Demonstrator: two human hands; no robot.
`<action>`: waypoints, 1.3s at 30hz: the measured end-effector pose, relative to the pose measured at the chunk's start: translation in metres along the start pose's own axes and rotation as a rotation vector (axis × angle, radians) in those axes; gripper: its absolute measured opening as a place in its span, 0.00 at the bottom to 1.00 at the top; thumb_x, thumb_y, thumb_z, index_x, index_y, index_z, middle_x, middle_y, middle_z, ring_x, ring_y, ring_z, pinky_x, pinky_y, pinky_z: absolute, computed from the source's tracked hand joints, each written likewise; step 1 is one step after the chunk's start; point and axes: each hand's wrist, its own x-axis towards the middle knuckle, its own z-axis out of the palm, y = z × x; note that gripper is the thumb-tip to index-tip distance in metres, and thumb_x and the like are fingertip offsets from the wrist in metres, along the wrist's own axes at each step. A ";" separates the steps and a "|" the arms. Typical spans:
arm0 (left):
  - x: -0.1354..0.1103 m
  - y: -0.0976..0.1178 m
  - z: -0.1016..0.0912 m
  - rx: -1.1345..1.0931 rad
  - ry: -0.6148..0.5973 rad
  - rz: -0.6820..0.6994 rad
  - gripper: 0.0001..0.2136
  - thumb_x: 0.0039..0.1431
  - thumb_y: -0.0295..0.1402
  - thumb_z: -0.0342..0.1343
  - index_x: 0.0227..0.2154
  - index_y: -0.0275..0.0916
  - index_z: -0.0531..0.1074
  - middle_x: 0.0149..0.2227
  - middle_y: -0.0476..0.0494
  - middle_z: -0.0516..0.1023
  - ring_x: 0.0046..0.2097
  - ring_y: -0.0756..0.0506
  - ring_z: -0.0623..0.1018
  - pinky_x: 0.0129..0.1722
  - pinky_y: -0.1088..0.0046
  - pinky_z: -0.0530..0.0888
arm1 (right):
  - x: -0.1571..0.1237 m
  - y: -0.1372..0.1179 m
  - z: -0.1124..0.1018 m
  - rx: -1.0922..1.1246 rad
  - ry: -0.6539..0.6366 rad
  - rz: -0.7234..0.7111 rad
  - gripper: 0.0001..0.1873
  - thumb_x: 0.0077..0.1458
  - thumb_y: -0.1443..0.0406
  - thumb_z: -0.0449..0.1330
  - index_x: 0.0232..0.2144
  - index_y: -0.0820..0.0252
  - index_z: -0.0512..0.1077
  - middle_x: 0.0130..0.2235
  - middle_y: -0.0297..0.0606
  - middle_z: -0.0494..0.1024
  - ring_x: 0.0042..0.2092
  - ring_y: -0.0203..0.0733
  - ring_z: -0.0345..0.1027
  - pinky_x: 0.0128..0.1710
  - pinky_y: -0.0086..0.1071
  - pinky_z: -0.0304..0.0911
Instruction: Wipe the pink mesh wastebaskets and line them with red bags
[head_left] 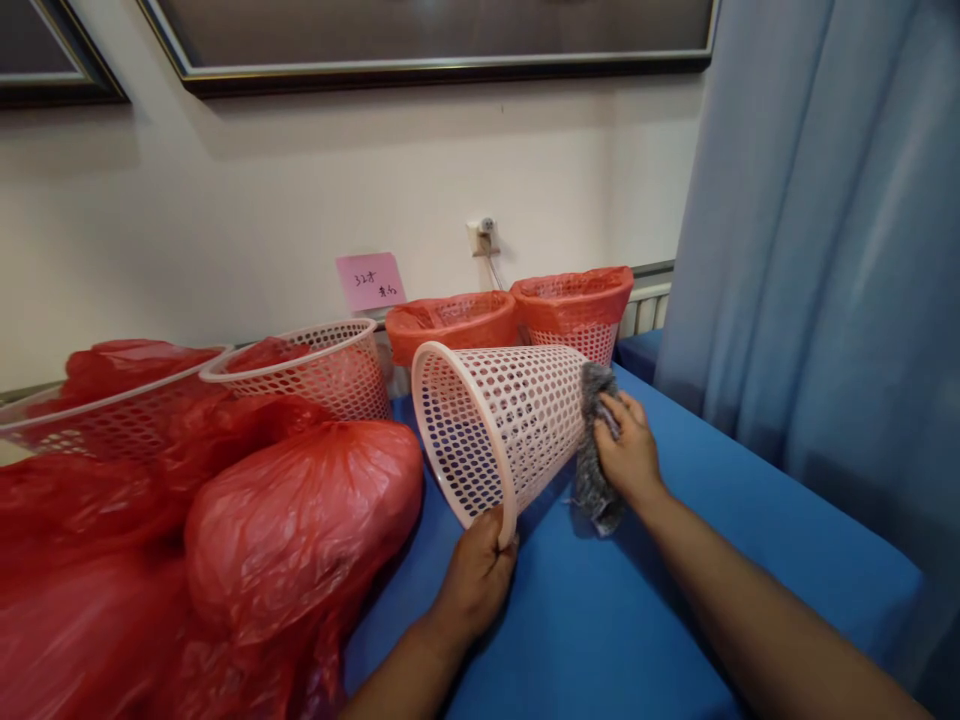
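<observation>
A pale pink perforated wastebasket [536, 405] lies tilted on its side, its wide mouth facing left and toward me. My left hand [476, 575] grips the rim at its lower edge, fingers closed round it. A grey cloth [596, 470] is bunched in my right hand [628, 450], which presses it against the basket's base end. The cloth's lower part hangs down toward the blue-covered table [585, 620]. Part of the basket's far side is hidden from me.
Two baskets with red liners, one [450, 318] and another [574, 305], stand along the wall. A pink basket [300, 375] holds red plastic. Filled red plastic bags [300, 520] crowd the left. A blue curtain [810, 250] hangs right; a plugged socket [484, 238] is on the wall.
</observation>
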 end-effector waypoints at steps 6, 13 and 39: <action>0.009 0.016 0.006 0.013 -0.053 -0.016 0.17 0.57 0.23 0.47 0.39 0.40 0.81 0.34 0.44 0.82 0.37 0.43 0.77 0.42 0.66 0.75 | -0.010 -0.027 -0.017 0.073 0.006 -0.274 0.24 0.59 0.68 0.57 0.57 0.54 0.71 0.61 0.48 0.65 0.62 0.53 0.64 0.61 0.52 0.64; 0.000 0.018 0.005 -0.257 0.112 -0.108 0.13 0.60 0.35 0.57 0.45 0.35 0.77 0.42 0.40 0.82 0.44 0.40 0.78 0.48 0.65 0.75 | -0.051 -0.092 -0.035 0.251 -0.251 -0.832 0.26 0.57 0.71 0.57 0.58 0.55 0.69 0.61 0.48 0.65 0.59 0.50 0.68 0.53 0.44 0.72; -0.007 -0.002 0.004 -0.142 0.030 -0.096 0.18 0.67 0.38 0.51 0.54 0.36 0.75 0.48 0.39 0.80 0.52 0.38 0.77 0.57 0.58 0.71 | -0.006 -0.009 -0.003 0.077 -0.026 -0.045 0.21 0.58 0.64 0.56 0.53 0.62 0.73 0.57 0.52 0.70 0.59 0.54 0.66 0.61 0.54 0.63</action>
